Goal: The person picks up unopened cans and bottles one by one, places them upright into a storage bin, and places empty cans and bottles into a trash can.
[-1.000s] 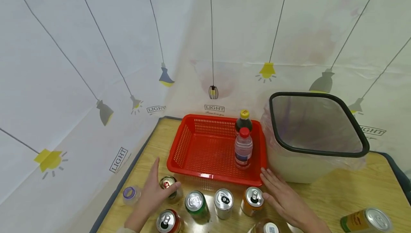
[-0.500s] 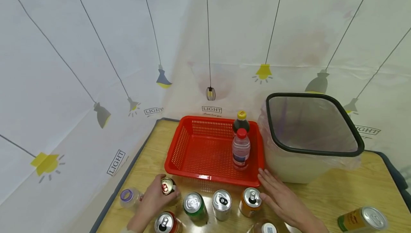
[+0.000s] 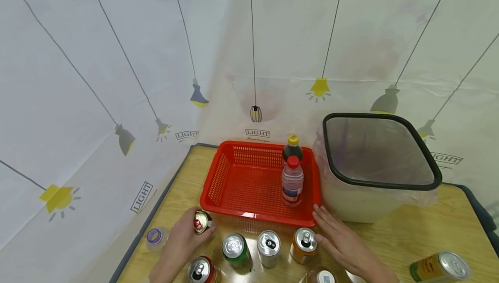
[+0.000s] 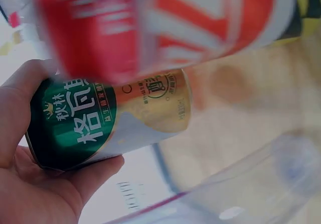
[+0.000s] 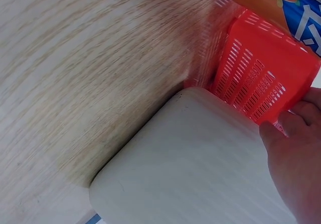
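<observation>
My left hand [image 3: 183, 236] grips a green and gold drink can [image 4: 108, 118], its fingers and thumb curled round the end by the lid. The can's gold lid [image 3: 201, 222] is tilted, just left of the basket's near corner. My right hand [image 3: 343, 242] has its fingers straight, touching the near right corner of the red basket [image 3: 257, 217]. Its thumb is beside an orange can [image 3: 303, 245]. Inside the basket stand a red-capped clear bottle [image 3: 292, 183] and a yellow-capped dark bottle [image 3: 293, 151].
A green can [image 3: 235, 248], a silver can [image 3: 269, 248] and a red can [image 3: 202, 271] stand before the basket. A purple-rimmed clear bottle [image 3: 157, 239] is at left. A lined bin [image 3: 351, 200] adjoins the basket. Another can [image 3: 440, 268] lies at right.
My left hand was spread beside the gold-lidded can; its fingers have since closed round it and tilted it. The right hand stays at the basket's corner.
</observation>
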Demonstrator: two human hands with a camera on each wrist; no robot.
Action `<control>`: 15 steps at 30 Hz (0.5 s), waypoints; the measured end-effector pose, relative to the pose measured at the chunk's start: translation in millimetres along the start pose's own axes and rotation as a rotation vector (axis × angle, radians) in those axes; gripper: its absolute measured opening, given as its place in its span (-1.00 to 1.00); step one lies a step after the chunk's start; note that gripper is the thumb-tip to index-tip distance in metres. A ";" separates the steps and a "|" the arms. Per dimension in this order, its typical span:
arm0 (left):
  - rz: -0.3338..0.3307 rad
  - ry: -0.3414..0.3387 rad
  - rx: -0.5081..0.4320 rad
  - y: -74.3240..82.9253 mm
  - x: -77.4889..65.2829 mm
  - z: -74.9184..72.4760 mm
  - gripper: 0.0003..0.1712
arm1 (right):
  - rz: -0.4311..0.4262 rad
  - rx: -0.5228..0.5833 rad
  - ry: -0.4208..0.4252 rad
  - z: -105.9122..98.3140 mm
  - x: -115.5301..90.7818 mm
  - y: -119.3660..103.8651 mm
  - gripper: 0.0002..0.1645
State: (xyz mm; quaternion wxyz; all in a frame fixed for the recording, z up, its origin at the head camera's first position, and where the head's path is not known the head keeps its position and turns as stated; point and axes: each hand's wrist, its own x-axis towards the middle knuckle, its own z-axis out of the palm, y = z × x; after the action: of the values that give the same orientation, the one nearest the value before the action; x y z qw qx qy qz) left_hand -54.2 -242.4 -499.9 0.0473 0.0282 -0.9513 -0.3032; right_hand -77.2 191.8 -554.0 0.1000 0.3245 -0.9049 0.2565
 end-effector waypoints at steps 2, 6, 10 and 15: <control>0.007 0.010 -0.015 9.3 -1.2 -10.0 -0.31 | -0.001 0.002 0.002 -0.3 0.8 -0.6 -0.34; 0.017 0.030 -0.003 31.5 -3.5 -31.8 -0.21 | 0.020 0.019 -0.003 -1.2 1.6 -1.8 -0.35; 0.088 0.066 0.006 53.9 -2.2 -51.7 -0.20 | 0.029 0.025 -0.011 -2.0 1.8 -2.7 -0.35; 0.216 0.109 0.013 81.4 11.9 -67.8 -0.26 | 0.015 0.016 0.001 -1.3 0.7 -2.0 -0.35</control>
State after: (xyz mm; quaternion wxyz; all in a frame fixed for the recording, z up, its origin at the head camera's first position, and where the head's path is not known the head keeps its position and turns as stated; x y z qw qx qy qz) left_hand -60.8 -216.0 -396.8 0.1312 -0.0575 -0.9468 -0.2881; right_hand -76.5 190.8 -551.9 0.0960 0.3181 -0.9052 0.2649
